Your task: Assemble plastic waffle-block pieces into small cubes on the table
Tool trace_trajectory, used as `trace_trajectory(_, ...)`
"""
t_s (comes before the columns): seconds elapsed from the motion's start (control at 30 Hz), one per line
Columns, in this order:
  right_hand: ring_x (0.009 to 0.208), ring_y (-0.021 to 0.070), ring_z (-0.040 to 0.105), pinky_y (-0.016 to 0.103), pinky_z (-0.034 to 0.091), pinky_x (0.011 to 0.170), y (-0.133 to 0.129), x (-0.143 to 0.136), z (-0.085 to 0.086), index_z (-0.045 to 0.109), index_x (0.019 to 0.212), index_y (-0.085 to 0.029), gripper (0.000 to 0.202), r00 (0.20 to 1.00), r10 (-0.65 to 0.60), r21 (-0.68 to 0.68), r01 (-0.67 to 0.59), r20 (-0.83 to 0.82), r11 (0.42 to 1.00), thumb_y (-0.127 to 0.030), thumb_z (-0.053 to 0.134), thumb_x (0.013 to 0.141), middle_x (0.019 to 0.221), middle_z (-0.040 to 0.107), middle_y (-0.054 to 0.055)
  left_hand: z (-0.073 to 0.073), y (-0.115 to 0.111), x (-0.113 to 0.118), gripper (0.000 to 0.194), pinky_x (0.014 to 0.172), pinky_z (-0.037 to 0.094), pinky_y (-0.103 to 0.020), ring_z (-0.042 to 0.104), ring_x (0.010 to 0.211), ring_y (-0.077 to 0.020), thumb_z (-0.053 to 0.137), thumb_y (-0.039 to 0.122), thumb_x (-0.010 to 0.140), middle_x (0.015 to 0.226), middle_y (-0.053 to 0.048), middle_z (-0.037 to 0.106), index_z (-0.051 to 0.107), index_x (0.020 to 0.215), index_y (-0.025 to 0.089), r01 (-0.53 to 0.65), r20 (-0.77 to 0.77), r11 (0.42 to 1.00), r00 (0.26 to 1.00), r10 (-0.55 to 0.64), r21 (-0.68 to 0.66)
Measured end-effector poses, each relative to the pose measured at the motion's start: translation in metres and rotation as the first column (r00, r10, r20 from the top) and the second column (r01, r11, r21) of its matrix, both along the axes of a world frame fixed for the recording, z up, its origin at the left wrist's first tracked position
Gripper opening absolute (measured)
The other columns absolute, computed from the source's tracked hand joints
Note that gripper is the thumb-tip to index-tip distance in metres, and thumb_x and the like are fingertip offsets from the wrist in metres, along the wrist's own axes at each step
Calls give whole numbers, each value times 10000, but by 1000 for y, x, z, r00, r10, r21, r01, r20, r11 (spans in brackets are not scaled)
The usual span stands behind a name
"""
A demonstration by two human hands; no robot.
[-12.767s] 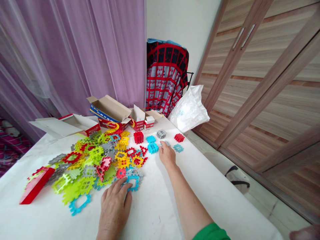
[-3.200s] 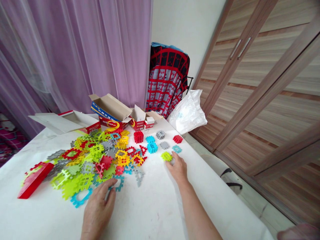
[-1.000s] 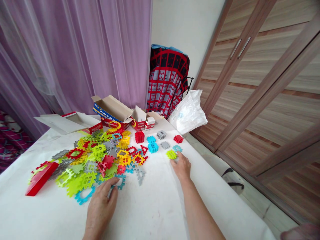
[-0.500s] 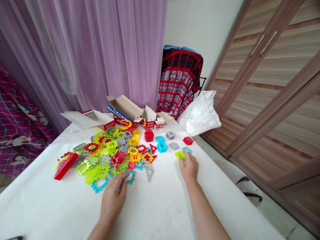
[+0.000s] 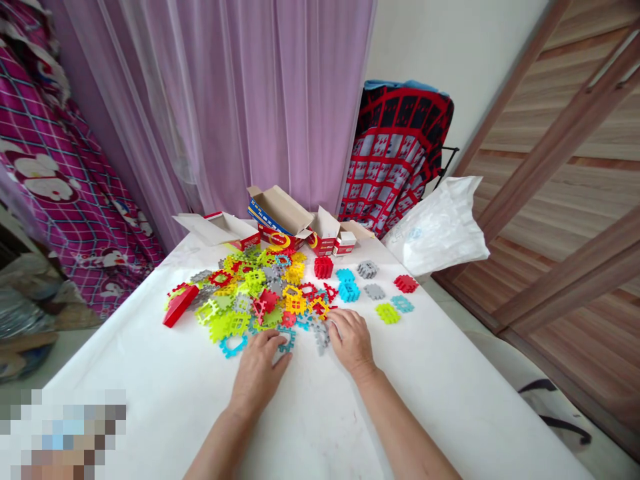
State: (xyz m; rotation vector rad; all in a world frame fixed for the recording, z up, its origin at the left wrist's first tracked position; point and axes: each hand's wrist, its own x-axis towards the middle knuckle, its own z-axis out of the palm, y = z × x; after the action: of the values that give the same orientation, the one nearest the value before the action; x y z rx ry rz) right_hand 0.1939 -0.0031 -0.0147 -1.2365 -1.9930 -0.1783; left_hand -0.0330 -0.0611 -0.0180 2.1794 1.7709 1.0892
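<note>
A heap of interlocking plastic building pieces (image 5: 243,303) in green, yellow, red, grey and blue lies on the white table (image 5: 310,427). At the heap's near edge, my left hand (image 5: 259,367) rests by a teal frame piece (image 5: 289,341), its thumb apart from its fingers. My right hand (image 5: 353,340) reaches to the heap's right edge, beside a grey triangular piece (image 5: 321,339), with fingers bent and apart; nothing shows in its grasp. Farther right, a green window piece (image 5: 387,313) lies flat next to a light blue piece (image 5: 403,304).
Small stacks stand right of the heap: red (image 5: 323,268), blue (image 5: 349,290) and grey (image 5: 367,269). Also there are a flat grey piece (image 5: 374,291) and a red stack (image 5: 405,283). Opened boxes (image 5: 280,217) line the back edge; a white bag (image 5: 440,227) is at the right edge.
My right hand has left the green window piece on the table and moved left to the heap. My left hand stays near the teal piece. The view has turned left.
</note>
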Motion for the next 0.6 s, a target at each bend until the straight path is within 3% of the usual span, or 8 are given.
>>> trace_trajectory(0.23,973,199,579,343,428,906,2,-4,-3,699,983,-188,261,997,14,-15,-15,-79,1000,-168,458,883,1020,698,71,6,-2,3,119,859,501,-410,634,939,-238,601,303,820,1007,-70,678,691,865,240,-4,-50,1000,999,2,-31)
trace_trajectory(0.37,969,193,582,340,439,902,3,-3,-4,697,987,-190,260,994,22,-8,-23,-104,1000,-163,464,875,1013,699,71,6,0,5,189,877,503,-386,652,959,-225,568,385,826,995,-50,714,683,899,254,-22,204,997,978,36,-72)
trace_trajectory(0.47,955,189,589,328,447,893,4,-2,-3,697,974,-186,253,992,21,3,-21,-125,1000,-165,464,878,999,702,69,5,5,10,312,707,543,-330,688,741,-192,452,452,866,833,-35,732,671,902,233,-109,366,981,917,162,-160)
trace_trajectory(0.6,950,191,597,329,455,890,5,-1,-3,701,976,-199,265,989,12,-19,-15,-144,1000,-177,455,880,991,705,67,8,13,19,301,454,445,-247,578,412,-150,471,452,841,485,44,602,673,809,231,-142,392,957,889,236,-255)
